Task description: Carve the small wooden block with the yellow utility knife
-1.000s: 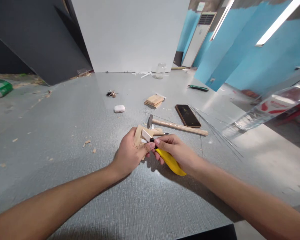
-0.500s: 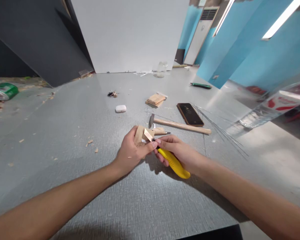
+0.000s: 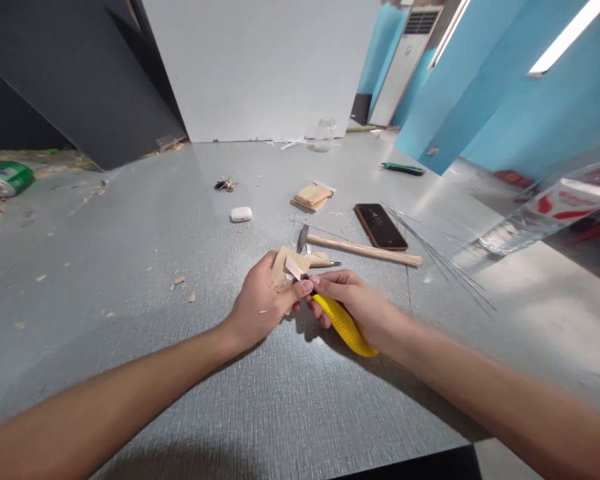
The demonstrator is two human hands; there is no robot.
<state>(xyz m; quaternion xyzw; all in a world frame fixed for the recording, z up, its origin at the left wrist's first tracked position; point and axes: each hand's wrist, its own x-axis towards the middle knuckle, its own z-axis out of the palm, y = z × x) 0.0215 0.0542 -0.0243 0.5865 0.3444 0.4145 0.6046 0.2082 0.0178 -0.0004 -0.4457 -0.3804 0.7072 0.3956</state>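
Observation:
My left hand (image 3: 261,298) is closed around a small, flat piece of wood (image 3: 281,263), its thumb reaching over to the knife. In my right hand (image 3: 349,297) is a yellow utility knife (image 3: 346,328), gripped near its black front end. The knife's blade (image 3: 294,268) lies across the face of the wood. Both thumbs meet near the base of the blade. Just beyond my hands, a hammer (image 3: 363,247) with a wooden handle rests on the grey table (image 3: 180,393). Beside its head is a wooden-handled tool with a thin metal tip (image 3: 335,264), partly hidden.
A phone (image 3: 381,227) lies right of the hammer, next to thin metal wires (image 3: 437,257). Further back are stacked wood pieces (image 3: 313,196), a white earbud case (image 3: 241,214), keys (image 3: 225,185), a glass jar (image 3: 325,135) and a green-black cutter (image 3: 403,169). A plastic bottle (image 3: 550,207) stands right; a green can (image 3: 6,179) lies left.
The blade has shifted slightly left and down across the wood, with my right hand following. The wood has tilted a little, showing more of its face. My left hand keeps its hold.

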